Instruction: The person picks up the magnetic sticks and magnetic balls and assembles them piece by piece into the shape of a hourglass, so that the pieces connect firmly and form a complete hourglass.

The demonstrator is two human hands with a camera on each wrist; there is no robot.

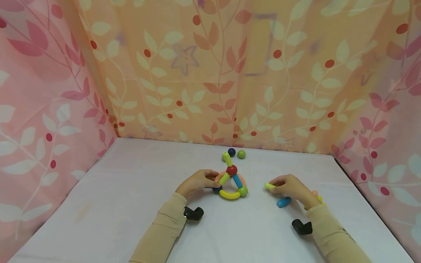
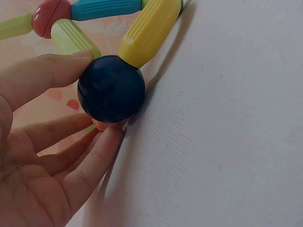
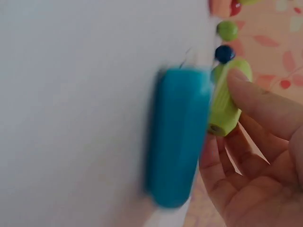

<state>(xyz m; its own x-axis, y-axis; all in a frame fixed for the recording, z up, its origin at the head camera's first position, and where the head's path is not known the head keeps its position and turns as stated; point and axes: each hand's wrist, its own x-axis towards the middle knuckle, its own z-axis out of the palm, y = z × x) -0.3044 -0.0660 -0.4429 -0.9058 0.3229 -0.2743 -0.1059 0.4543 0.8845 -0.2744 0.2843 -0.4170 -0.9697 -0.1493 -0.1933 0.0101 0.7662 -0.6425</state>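
Observation:
A toy frame of coloured building sticks and balls stands on the table, with a red ball at its top. A yellow curved stick joins its green ball and dark blue ball at the bottom. My left hand grips the frame at that dark blue corner, thumb on top and fingers underneath. A lime green stick juts up from the red ball. To the right, my right hand pinches another lime green stick between thumb and fingers. Below it lies a blue stick.
Behind the frame sit a loose dark blue ball and a loose green ball. Yellow pieces lie partly hidden behind the right wrist. A patterned curtain borders the white table at the back and sides.

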